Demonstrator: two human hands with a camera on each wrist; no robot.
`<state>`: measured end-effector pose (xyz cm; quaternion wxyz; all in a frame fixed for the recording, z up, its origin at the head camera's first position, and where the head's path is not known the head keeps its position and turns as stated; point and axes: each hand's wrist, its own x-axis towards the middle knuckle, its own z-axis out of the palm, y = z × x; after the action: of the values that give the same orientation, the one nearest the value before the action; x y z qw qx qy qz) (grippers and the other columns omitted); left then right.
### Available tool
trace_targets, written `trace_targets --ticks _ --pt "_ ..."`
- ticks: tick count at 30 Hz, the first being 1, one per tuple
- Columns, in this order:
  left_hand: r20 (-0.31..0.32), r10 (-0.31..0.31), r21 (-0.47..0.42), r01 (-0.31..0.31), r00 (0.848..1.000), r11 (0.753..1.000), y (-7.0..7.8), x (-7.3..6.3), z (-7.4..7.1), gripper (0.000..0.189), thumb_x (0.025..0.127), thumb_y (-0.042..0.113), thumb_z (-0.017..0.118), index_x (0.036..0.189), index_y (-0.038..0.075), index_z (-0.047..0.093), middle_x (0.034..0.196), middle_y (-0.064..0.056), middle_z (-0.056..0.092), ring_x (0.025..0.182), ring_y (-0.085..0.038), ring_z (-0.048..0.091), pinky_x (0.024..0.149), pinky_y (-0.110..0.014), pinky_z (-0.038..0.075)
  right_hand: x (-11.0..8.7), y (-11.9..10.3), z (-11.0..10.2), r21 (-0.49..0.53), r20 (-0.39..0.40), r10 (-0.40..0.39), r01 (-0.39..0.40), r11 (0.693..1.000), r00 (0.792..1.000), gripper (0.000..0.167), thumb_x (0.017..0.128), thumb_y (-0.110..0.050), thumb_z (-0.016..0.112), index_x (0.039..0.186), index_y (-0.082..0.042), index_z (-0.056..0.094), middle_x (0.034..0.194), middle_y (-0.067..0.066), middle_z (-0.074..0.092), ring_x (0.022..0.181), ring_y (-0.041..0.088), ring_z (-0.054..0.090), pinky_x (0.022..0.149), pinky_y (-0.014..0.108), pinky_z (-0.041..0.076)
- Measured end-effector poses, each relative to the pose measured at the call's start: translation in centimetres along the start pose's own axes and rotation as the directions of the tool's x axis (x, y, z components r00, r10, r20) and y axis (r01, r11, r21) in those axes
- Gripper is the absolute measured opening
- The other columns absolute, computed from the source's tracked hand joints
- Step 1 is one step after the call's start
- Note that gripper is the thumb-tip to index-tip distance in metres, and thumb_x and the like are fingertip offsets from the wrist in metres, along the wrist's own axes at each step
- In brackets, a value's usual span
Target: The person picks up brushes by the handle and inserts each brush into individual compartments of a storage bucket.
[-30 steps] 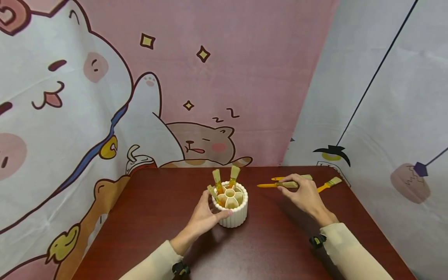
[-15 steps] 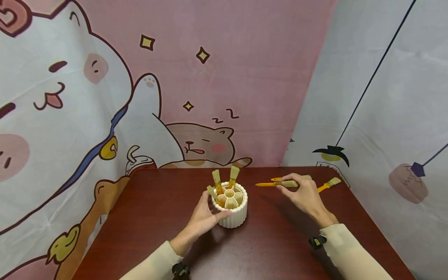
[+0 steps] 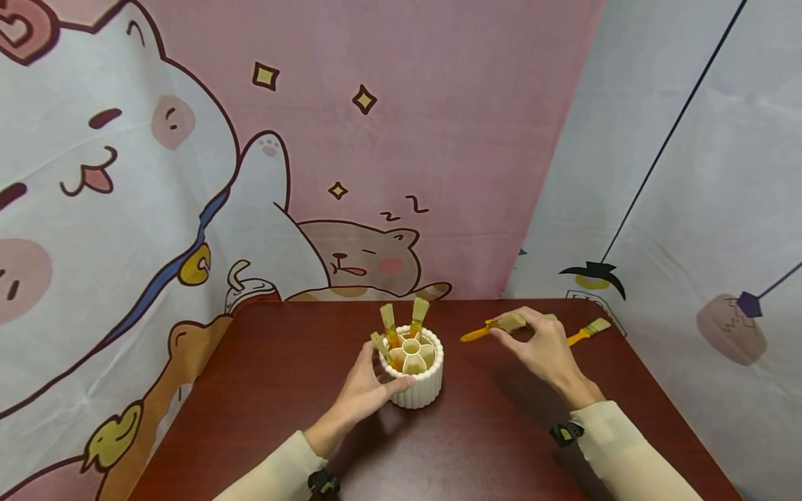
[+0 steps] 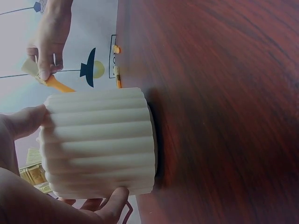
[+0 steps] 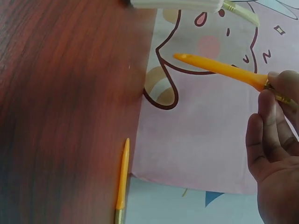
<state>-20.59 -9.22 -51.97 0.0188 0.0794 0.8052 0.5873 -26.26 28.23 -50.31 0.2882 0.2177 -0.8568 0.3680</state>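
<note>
A cream ribbed brush holder (image 3: 418,390) with petal-shaped compartments stands mid-table, with three paintbrushes upright in it, bristles up. My left hand (image 3: 366,390) grips its left side, thumb across the front; in the left wrist view the fingers wrap the ribbed wall (image 4: 100,144). To the right, my right hand (image 3: 545,351) pinches a paintbrush (image 3: 477,335) near its ferrule, between thumb and fingertips. In the right wrist view, that brush's orange handle (image 5: 219,67) points away from the hand toward the holder, raised above the table.
Another paintbrush (image 3: 589,332) lies on the dark red table (image 3: 282,348) to the right of my right hand. A further brush (image 5: 123,177) lies on the table in the right wrist view, mostly hidden by the hand in the head view. Cartoon-printed cloth (image 3: 451,139) hangs behind the table.
My right hand has lifted slightly, and the pinched brush has tilted so its handle end points lower toward the front. My left hand and the holder have stayed in place.
</note>
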Motion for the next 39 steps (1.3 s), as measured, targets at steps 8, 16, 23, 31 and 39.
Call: trace_targets --ticks 8,16,23,31,39 --pt "0.001 0.001 0.014 -0.001 1.000 1.000 0.1 -0.1 -0.1 0.096 0.090 0.024 0.101 0.165 0.001 0.044 0.164 -0.027 0.060 0.151 -0.046 0.065 0.124 -0.064 0.057 0.5 -1.4 -0.2 0.034 -0.011 -0.037 0.037 0.999 0.999 0.033 0.086 -0.006 0.104 0.112 -0.020 0.087 0.102 -0.005 0.087 0.082 0.006 0.076 0.072 0.017 0.061" --pt "-0.002 -0.010 0.012 0.010 1.000 1.000 -0.2 -0.1 0.0 0.095 0.091 0.024 0.101 0.164 0.002 0.045 0.162 -0.026 0.062 0.150 -0.045 0.066 0.124 -0.064 0.057 0.7 -2.8 -0.3 0.083 -0.012 -0.042 0.043 0.996 0.999 0.033 0.087 -0.007 0.103 0.111 -0.024 0.088 0.104 -0.009 0.087 0.085 0.000 0.076 0.074 0.019 0.065" --pt "-0.001 -0.012 0.018 0.012 1.000 1.000 -0.2 -0.1 -0.1 0.097 0.091 0.026 0.101 0.166 0.002 0.044 0.164 -0.027 0.060 0.151 -0.046 0.066 0.125 -0.064 0.056 1.0 -4.2 -0.4 0.104 -0.025 -0.059 0.061 0.993 0.998 0.037 0.086 -0.005 0.104 0.112 -0.025 0.087 0.106 -0.010 0.087 0.091 0.003 0.078 0.083 0.013 0.062" --pt "0.001 -0.008 0.015 0.008 1.000 1.000 0.0 -0.1 -0.2 0.097 0.091 0.025 0.100 0.166 0.001 0.044 0.165 -0.026 0.060 0.151 -0.045 0.065 0.125 -0.064 0.056 1.4 -6.0 -0.7 0.094 -0.035 -0.066 0.069 0.993 0.997 0.036 0.085 -0.007 0.104 0.110 -0.025 0.087 0.106 -0.011 0.086 0.097 0.009 0.079 0.092 0.009 0.057" --pt "0.001 -0.006 0.014 0.006 1.000 1.000 0.0 -0.2 -0.1 0.096 0.091 0.025 0.101 0.165 0.001 0.045 0.163 -0.026 0.062 0.149 -0.044 0.066 0.124 -0.063 0.057 1.8 -7.4 -0.8 0.086 -0.056 -0.100 0.104 0.991 0.993 0.036 0.084 -0.005 0.105 0.107 -0.024 0.085 0.102 -0.010 0.085 0.096 0.006 0.077 0.091 0.010 0.057"
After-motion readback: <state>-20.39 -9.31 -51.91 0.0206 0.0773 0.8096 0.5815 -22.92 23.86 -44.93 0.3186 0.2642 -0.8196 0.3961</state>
